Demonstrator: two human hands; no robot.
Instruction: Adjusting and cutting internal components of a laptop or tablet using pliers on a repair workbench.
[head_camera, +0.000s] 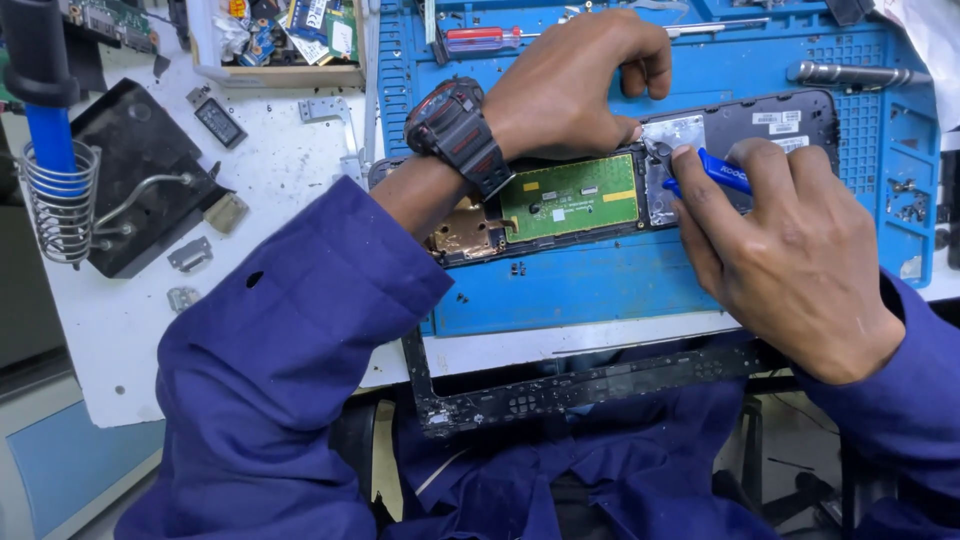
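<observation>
A black laptop shell lies on a blue work mat, its inside facing up with a green circuit board and a silver metal plate. My left hand, with a black and red watch on the wrist, presses down on the shell's upper edge beside the plate. My right hand holds a blue plastic pry tool whose tip touches the silver plate. A copper-coloured part shows at the shell's left end, partly hidden by my forearm.
A soldering iron stand with a coil sits at left on a black base. Small metal brackets lie on the white table. A box of circuit boards stands at the back. A red-handled screwdriver and a loose black frame lie nearby.
</observation>
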